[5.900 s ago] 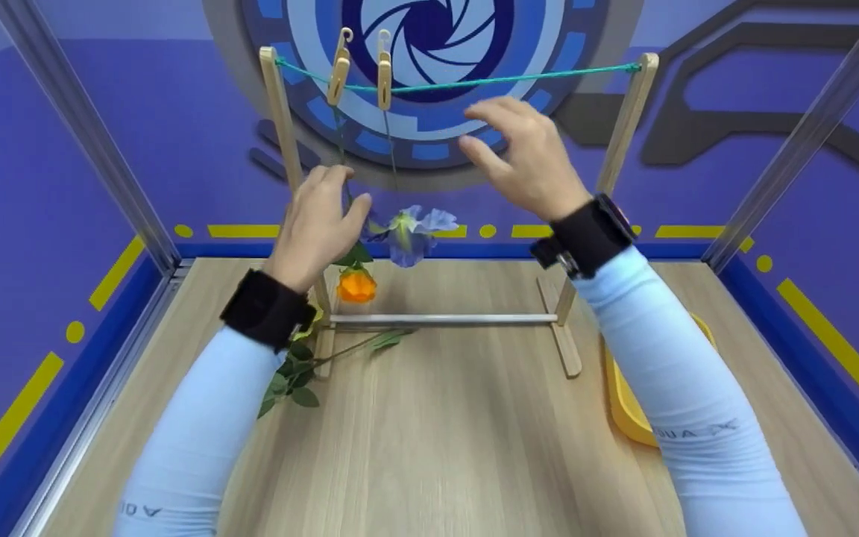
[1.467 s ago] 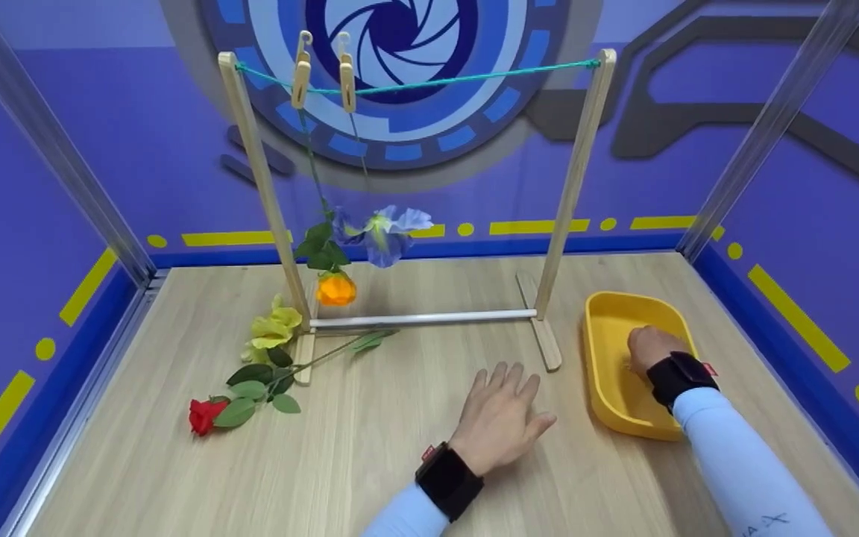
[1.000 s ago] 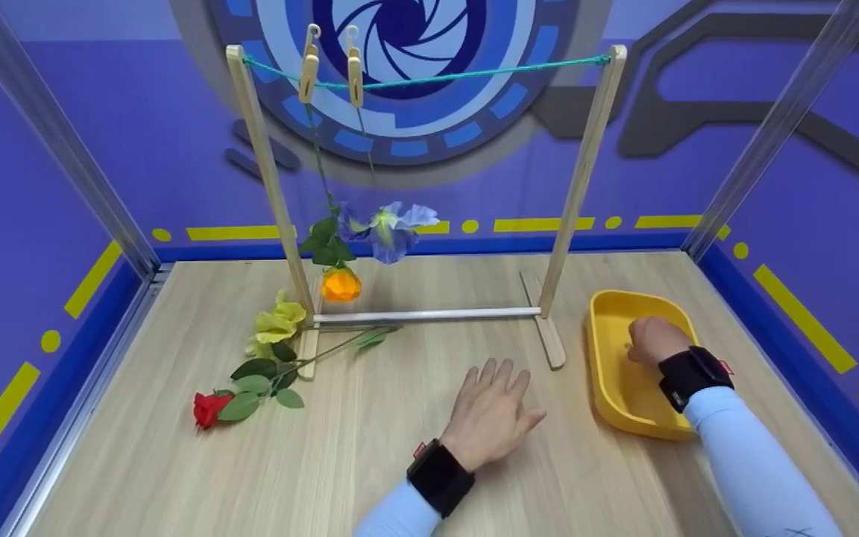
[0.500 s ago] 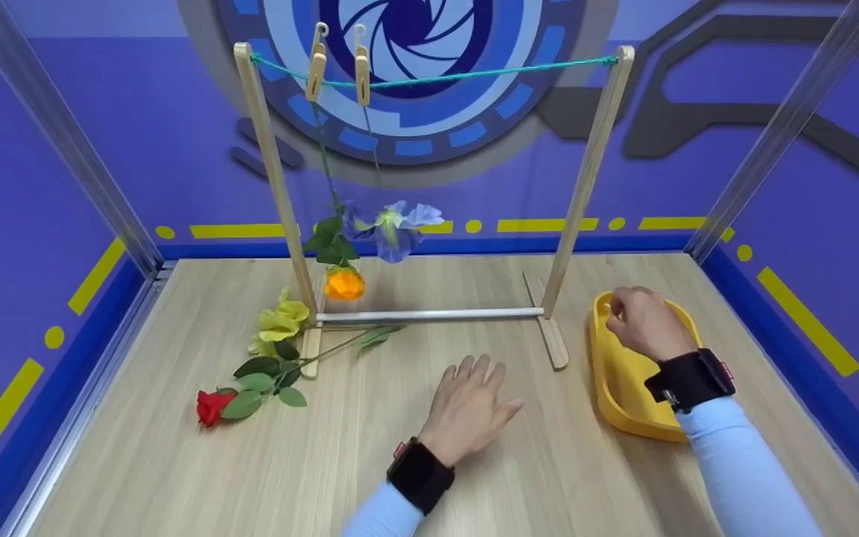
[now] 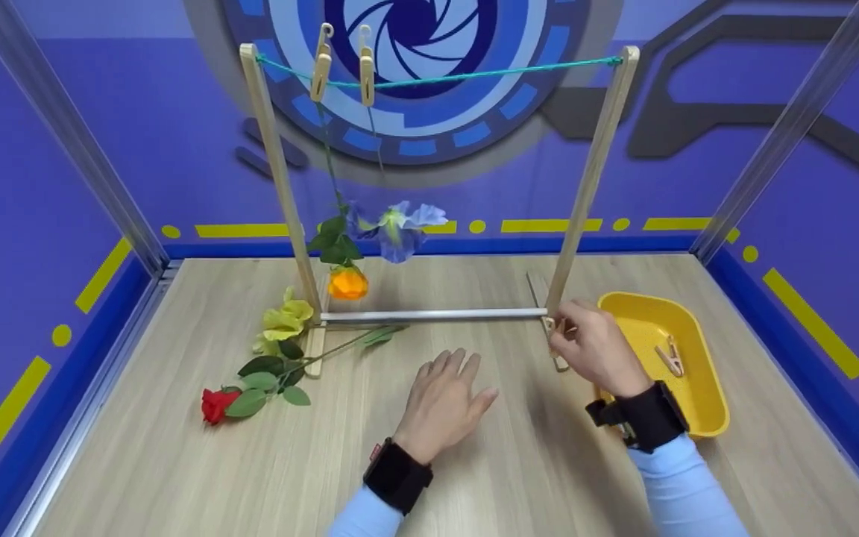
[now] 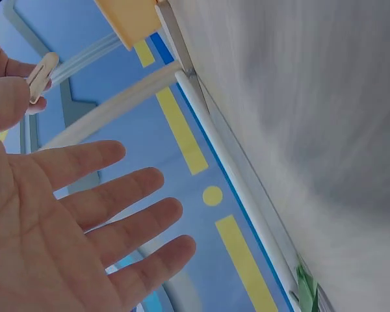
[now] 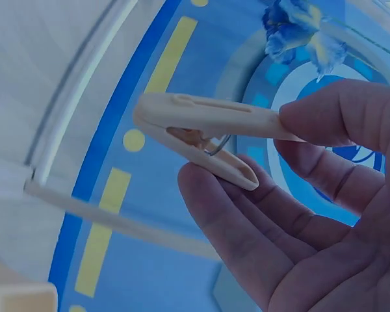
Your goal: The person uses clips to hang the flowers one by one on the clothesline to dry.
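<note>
My right hand [image 5: 597, 347] pinches a beige clothespin [image 7: 201, 120] between thumb and fingers, left of the yellow tray and in front of the rack's right foot. In the right wrist view the thumb lies on one leg of the clothespin and fingertips on the other. My left hand [image 5: 441, 406] is spread, palm down, over the middle of the table, holding nothing. Its straight fingers [image 6: 123, 227] show in the left wrist view. A red rose [image 5: 218, 406] and a yellow flower [image 5: 284, 321] lie at the rack's left foot.
From the rack's green string [image 5: 474, 76], two clothespins [image 5: 321, 73] hold an orange flower [image 5: 347, 283] and a blue-purple flower [image 5: 397, 233] upside down. Another clothespin [image 5: 670, 356] lies in the yellow tray [image 5: 720, 403] at right. Wooden posts [image 5: 590, 186] stand either side.
Both hands were up near the string and hanging flowers at first. Later my right hand reached into the tray, then came out leftward with a clothespin. My left hand drifted left.
</note>
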A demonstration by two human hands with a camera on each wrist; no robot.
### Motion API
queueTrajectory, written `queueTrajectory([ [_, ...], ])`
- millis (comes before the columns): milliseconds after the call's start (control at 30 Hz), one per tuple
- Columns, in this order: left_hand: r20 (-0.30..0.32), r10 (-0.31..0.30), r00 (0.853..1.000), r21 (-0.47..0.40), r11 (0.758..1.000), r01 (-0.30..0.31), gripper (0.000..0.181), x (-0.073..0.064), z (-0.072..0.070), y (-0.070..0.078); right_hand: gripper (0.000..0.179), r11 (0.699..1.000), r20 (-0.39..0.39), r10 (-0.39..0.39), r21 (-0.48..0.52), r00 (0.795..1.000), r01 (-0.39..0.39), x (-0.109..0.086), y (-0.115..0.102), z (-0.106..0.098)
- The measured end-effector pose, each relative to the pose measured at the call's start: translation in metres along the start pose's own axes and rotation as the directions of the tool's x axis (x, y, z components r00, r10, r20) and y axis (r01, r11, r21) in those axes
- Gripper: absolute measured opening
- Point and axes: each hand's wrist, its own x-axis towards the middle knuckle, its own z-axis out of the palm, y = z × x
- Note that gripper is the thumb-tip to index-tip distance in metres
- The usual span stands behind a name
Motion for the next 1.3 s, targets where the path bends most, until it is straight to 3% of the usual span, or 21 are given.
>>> queueTrajectory([
  [300,-0.066,0.006,0.998,-0.089,0.996,-0.012,0.052,0.0,-0.008,-0.007,0.018,0.984,-0.072,-0.014,0.174,0.997,0.027,-0.009,-0.009,0.034],
  [500,-0.124,0.018,0.992,-0.116,0.993,-0.033,0.047,0.0,-0.008,-0.011,0.021,0.943,-0.061,0.025,0.332,0.998,-0.003,-0.015,-0.011,0.057],
  [700,-0.231,0.067,0.971,-0.108,0.99,-0.094,0.038,0.002,-0.005,-0.015,0.018,0.899,-0.066,0.076,0.437,0.995,-0.04,-0.02,-0.012,0.074],
  [833,-0.272,0.084,0.959,-0.104,0.988,-0.116,0.033,0.003,-0.004,-0.016,0.017,0.883,-0.053,0.083,0.466,0.995,-0.049,-0.02,-0.014,0.079],
  [1067,-0.319,0.105,0.942,-0.125,0.981,-0.151,0.023,0.004,-0.004,-0.016,0.015,0.829,-0.027,0.121,0.553,0.992,-0.086,-0.018,-0.015,0.082],
  [1300,-0.35,0.089,0.932,-0.209,0.963,-0.171,0.014,0.006,-0.003,-0.013,0.011,0.792,-0.018,0.131,0.603,0.991,-0.094,-0.019,-0.016,0.082],
])
